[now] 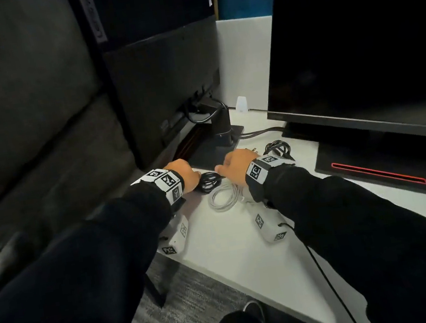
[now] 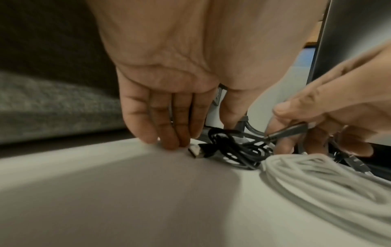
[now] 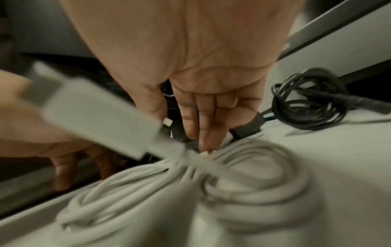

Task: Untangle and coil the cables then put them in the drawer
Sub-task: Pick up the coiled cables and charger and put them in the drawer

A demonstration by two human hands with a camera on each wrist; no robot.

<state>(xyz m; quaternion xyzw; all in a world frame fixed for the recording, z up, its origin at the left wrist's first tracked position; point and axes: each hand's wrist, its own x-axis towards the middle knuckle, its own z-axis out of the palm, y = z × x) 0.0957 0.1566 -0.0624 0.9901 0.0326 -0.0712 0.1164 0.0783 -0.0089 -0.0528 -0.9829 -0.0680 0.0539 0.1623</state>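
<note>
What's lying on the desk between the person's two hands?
In the head view, a small black cable bundle lies between the left hand and right hand, with the white cable coil just nearer the person.

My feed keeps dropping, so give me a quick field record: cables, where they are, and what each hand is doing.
white cable: loosely coiled on the desk, between the wrists
small black cable: bundled between the hands, its plug lying on the desk
thick black cable: coiled beyond the right wrist, untouched
left hand: fingers straight, tips on the desk beside the plug
right hand: pinches a grey connector
drawer: not in view
monitors: one behind each hand
</note>
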